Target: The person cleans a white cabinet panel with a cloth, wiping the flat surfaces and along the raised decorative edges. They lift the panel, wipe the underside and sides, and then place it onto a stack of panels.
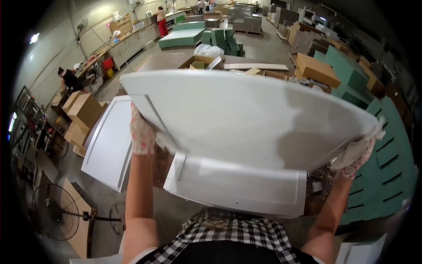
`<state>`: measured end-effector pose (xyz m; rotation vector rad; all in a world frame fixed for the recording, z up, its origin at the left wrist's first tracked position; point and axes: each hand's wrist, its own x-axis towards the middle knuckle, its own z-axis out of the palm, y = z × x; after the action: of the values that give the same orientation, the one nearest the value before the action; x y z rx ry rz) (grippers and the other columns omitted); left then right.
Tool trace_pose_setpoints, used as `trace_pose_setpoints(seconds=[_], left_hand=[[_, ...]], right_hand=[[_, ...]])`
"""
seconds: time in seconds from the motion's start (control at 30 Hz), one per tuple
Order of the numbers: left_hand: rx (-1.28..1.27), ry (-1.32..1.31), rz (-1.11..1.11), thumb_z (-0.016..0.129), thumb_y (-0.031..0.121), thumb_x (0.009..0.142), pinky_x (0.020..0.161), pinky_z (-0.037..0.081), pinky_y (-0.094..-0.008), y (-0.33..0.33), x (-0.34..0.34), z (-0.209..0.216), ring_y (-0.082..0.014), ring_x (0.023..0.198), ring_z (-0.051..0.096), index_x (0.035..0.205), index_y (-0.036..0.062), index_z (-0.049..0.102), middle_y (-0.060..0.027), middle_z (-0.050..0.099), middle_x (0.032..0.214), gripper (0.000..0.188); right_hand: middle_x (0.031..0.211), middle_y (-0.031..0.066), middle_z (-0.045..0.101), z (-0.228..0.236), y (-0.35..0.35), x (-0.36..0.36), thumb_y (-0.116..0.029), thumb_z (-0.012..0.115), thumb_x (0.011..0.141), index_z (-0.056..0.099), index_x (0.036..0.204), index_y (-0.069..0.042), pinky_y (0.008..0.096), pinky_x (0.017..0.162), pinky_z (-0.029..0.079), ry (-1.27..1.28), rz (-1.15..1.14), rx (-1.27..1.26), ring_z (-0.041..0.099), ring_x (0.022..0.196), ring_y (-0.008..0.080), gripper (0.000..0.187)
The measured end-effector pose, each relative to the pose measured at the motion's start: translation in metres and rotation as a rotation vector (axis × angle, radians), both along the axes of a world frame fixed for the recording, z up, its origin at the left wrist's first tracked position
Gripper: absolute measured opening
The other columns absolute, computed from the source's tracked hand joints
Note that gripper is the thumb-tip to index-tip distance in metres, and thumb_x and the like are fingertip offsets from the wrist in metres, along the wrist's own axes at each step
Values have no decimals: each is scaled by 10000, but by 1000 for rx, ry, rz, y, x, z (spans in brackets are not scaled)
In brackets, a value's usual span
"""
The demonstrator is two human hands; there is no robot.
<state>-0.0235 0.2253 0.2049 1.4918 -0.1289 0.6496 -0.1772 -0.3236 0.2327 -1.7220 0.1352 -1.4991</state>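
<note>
A large white panel [228, 116] is held up, tilted, across the middle of the view. My left hand [143, 136], in a pale glove with pink spots, grips its left edge near a raised strip. At the opposite end my right hand [358, 156], gloved alike, closes on the right edge with a crumpled white cloth [347, 160] in it. Some fingers of both hands are hidden. Beneath the raised panel, a second white panel [239, 187] with a recessed border lies on the worktable, partly covered from view.
Left of the worktable is a white framed panel [107, 141]. Brown cartons [85, 110] and a black fan [57, 211] are further left. Green slotted sheets [387, 163] stand at the right. Beyond the panel are an open carton [198, 61] and a plastic bag [209, 50]. Two people work along the left wall.
</note>
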Motion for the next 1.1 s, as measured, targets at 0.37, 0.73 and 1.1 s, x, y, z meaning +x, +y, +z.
trace_pose_setpoints(seconds=[0.37, 0.73, 1.1], left_hand=[[-550, 128, -662, 567, 293, 968, 818, 465, -247, 13, -18, -106, -115, 883, 555, 1229, 85, 532, -19, 600, 970, 336], [727, 389, -234, 774, 231, 788, 1129, 284, -399, 46, -53, -169, -312, 1352, 374, 1444, 50, 338, -183, 388, 1451, 808], [765, 688, -358, 696, 304, 808, 1114, 300, -372, 17, -59, -155, -338, 1355, 379, 1501, 5, 174, -242, 354, 1474, 918]], right_hand=[[1175, 122, 582, -216, -13, -122, -185, 496, 959, 537, 1216, 36, 346, 928, 471, 258, 86, 752, 573, 1065, 236, 341], [1173, 123, 590, -192, -38, -118, -288, 454, 956, 504, 1278, 34, 357, 790, 557, 307, 86, 827, 628, 973, 225, 458], [1212, 94, 581, -36, 116, 13, -280, 492, 973, 511, 1283, 3, 355, 1018, 396, 329, 286, 237, 547, 1122, 233, 421]])
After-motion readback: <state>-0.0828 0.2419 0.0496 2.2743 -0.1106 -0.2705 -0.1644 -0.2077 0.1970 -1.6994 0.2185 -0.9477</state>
